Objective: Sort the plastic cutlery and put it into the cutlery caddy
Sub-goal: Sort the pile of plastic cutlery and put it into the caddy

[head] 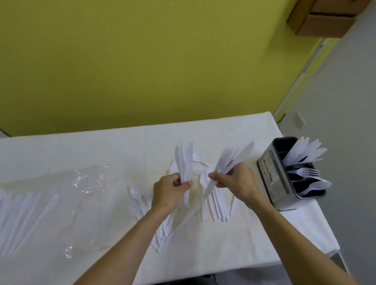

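Two bundles of white, thin plastic knives are shown above a white-covered table (87,151). The left bundle (184,161) is gripped by the left hand (170,190), its long axis running away from the person, blades farthest. The right bundle (235,156) is gripped by the right hand (237,180) and fanned, blades pointing far-right toward the caddy (273,178) at the table's right edge. Loose forks (211,202) lie between the hands, and spoons (135,199) lie left of them.
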Demonstrator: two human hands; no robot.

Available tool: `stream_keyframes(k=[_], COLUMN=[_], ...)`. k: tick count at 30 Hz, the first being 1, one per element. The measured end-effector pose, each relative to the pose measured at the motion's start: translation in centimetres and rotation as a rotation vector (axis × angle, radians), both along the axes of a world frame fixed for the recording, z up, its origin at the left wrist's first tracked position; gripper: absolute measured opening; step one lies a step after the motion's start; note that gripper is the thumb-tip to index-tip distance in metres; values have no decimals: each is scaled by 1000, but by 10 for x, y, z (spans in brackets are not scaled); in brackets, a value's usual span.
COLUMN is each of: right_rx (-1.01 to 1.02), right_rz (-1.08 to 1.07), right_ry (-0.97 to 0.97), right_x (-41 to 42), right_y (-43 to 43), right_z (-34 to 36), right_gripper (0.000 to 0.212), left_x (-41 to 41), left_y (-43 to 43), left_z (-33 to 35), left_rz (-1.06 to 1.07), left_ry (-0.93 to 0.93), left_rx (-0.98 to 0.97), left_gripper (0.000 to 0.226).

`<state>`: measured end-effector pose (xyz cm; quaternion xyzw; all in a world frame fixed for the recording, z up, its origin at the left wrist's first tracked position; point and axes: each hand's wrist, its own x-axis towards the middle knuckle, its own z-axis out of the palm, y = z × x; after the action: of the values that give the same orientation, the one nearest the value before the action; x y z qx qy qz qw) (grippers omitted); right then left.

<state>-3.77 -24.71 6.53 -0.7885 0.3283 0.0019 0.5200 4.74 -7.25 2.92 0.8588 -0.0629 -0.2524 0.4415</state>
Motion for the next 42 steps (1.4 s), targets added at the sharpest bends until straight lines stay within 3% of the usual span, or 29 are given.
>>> stream_keyframes(k=[8,12,14,22,27,36,42], right_rx=[22,79,12,-256,-292,-370,-413], right_rz=[-536,-723,-747,-524,-377,-178,-86], right_ry=[-325,-295,-240,15,102,122,30], right_x=[-48,-69,-73,-70,-70,-72,-81], right_y=[-96,-148,-162,-170,-179,-183,-184], right_z=[70,66,55,46,47,40,40], right_gripper=[18,18,20,42,34,26,25], left_x=[14,-2,-12,-37,-47,-47,-40], left_y=[-85,-145,-172,-239,-247,-247,-239], left_z=[62,81,83,59,49,40,34], left_rz=[29,-15,-26,-100,-316,-504,-569], left_ry=[104,164,177,48,-101,-282,-282], left_rx=[-516,-619,-626,-389,-234,-153,-184], left_gripper=[26,18,20,22,22,20,41])
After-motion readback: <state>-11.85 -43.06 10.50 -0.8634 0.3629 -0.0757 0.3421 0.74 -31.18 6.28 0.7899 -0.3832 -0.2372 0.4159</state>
